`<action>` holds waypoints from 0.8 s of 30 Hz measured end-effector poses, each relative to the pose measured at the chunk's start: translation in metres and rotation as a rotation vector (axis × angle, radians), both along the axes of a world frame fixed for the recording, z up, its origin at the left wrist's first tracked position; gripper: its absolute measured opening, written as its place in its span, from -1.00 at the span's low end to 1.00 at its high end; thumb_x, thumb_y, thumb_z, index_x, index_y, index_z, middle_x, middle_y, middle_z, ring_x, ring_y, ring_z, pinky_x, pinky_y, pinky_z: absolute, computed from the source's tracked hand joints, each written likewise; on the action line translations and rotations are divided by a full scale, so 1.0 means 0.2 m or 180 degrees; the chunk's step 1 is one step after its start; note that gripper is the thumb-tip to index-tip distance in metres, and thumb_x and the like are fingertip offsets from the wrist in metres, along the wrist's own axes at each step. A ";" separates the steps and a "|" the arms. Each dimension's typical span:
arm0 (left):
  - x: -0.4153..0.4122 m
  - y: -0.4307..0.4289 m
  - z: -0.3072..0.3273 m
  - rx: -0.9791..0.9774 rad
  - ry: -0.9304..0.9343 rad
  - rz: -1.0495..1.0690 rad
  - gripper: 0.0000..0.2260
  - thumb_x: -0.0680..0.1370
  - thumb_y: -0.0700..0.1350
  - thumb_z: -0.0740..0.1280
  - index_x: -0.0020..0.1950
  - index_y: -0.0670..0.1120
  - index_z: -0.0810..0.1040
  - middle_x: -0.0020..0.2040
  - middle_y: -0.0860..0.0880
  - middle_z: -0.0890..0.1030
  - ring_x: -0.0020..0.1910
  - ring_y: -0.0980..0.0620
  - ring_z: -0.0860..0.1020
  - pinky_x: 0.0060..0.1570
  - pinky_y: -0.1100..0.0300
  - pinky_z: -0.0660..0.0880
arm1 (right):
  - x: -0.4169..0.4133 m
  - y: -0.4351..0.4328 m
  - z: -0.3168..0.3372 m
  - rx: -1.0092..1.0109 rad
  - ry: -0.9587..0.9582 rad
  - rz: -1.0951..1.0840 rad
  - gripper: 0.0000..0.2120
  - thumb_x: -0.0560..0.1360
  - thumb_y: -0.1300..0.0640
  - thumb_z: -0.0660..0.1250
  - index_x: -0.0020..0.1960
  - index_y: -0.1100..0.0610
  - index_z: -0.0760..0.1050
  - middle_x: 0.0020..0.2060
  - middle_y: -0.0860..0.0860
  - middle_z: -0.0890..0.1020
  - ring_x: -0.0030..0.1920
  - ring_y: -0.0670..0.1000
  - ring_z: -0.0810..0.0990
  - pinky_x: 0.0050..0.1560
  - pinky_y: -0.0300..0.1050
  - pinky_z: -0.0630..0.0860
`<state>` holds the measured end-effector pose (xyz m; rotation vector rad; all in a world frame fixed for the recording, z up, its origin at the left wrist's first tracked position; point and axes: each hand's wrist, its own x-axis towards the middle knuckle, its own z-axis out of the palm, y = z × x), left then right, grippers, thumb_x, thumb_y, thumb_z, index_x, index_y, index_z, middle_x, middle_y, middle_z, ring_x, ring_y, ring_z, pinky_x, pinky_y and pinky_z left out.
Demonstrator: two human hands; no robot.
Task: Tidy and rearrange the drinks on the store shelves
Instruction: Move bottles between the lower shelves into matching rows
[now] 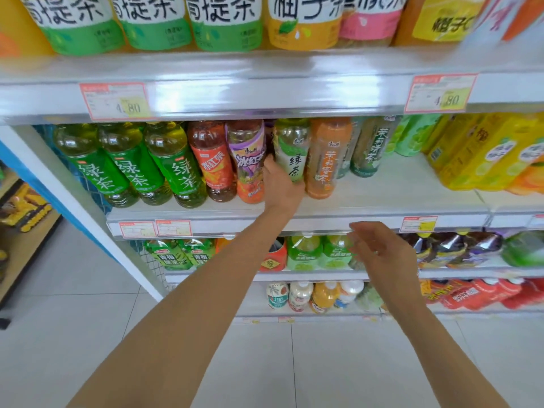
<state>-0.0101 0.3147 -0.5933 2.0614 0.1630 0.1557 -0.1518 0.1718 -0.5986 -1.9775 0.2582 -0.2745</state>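
Note:
On the middle shelf (382, 198) stands a row of tea bottles. My left hand (279, 187) is wrapped around the lower part of a white-and-green labelled green tea bottle (293, 145), between a purple-labelled iced tea bottle (247, 160) and an orange jasmine tea bottle (326, 157). Three bright green tea bottles (132, 166) and a red iced tea bottle (213, 163) stand further left. My right hand (382, 254) hovers in front of the shelf edge below, fingers loosely curled and apart, holding nothing.
A pale green bottle (371, 142) and yellow packs (485, 154) fill the shelf's right side. Large bottles line the top shelf (265, 92). Lower shelves (323, 275) hold more drinks. A white shelf upright (73, 207) is at the left, tiled floor (73, 319) below.

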 end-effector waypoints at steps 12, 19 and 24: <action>0.00 -0.09 -0.01 0.0656 -0.0548 0.0704 -0.48 0.39 -0.02 0.46 0.15 -0.25 0.29 0.06 -0.18 0.54 0.02 -0.16 0.54 -0.19 0.13 0.38 | -0.13 -0.16 0.00 0.0338 0.0103 0.0038 -0.77 0.49 0.30 0.31 -0.07 -0.03 0.56 -0.17 -0.03 0.66 -0.15 0.11 0.65 -0.07 0.14 0.59; -0.19 -0.06 0.00 -0.0232 -0.1063 0.0508 -0.41 0.35 -0.16 0.50 0.29 -0.14 0.32 0.12 0.06 0.46 0.06 0.25 0.40 -0.05 0.56 0.30 | -0.17 -0.19 0.05 0.0444 0.0141 0.0143 -0.75 0.49 0.28 0.32 -0.10 -0.09 0.54 -0.19 -0.03 0.67 -0.16 0.10 0.66 -0.11 0.11 0.60; -0.44 0.00 0.11 0.0082 -0.1021 0.0592 -0.38 0.31 -0.05 0.53 0.27 -0.13 0.36 0.11 -0.02 0.56 0.03 0.06 0.49 -0.01 0.37 0.31 | -0.18 -0.16 0.12 0.0462 0.0131 0.0297 -0.71 0.49 0.30 0.30 -0.09 -0.12 0.52 -0.17 -0.03 0.67 -0.13 0.10 0.65 -0.04 0.15 0.58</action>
